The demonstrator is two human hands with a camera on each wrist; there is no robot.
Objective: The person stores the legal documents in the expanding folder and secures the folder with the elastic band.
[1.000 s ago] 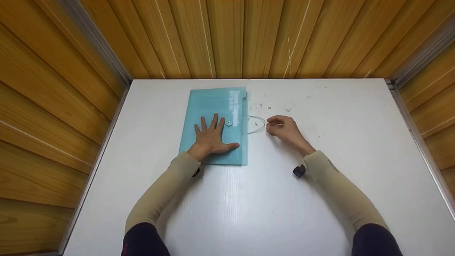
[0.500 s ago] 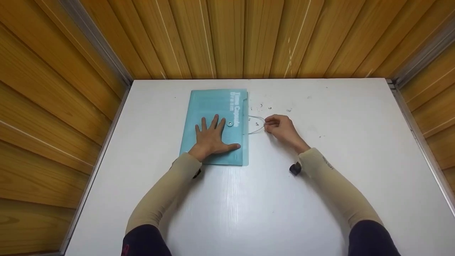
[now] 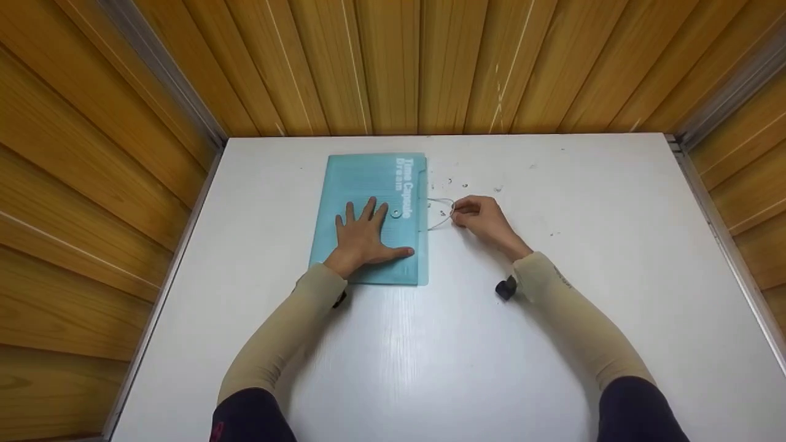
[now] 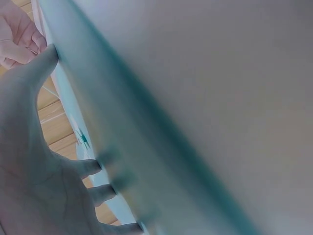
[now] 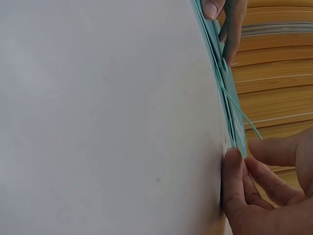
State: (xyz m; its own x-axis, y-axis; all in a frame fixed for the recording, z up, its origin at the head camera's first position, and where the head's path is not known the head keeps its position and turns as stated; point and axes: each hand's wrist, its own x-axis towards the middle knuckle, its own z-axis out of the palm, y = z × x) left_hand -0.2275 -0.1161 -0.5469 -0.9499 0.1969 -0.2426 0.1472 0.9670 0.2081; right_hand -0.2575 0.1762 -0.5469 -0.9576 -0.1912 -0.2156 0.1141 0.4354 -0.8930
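Observation:
A teal plastic document folder (image 3: pixel 362 175) with white lettering lies flat on the white table. My left hand (image 3: pixel 361 239) rests on its front with straight, spread fingers, beside a small round button (image 3: pixel 396 213). A thin elastic cord (image 3: pixel 439 199) loops out from the folder's right edge. At the far end of this loop, my right hand (image 3: pixel 488 222) pinches the cord between thumb and fingers. In the right wrist view, two strands of the teal cord (image 5: pixel 240 108) run to the fingertips. The left wrist view shows the folder's edge (image 4: pixel 132 103) up close and blurred.
The white table (image 3: pixel 381 362) meets yellow wood-look panels (image 3: pixel 393 67) at the back and both sides. Several small dark marks or bits (image 3: pixel 465 185) dot the tabletop right of the folder. A black wrist device (image 3: pixel 505 288) sits under the right sleeve.
My right hand has moved slightly left, closer to the folder, and its fingertips now meet the end of the cord loop. The left hand and folder have stayed in place.

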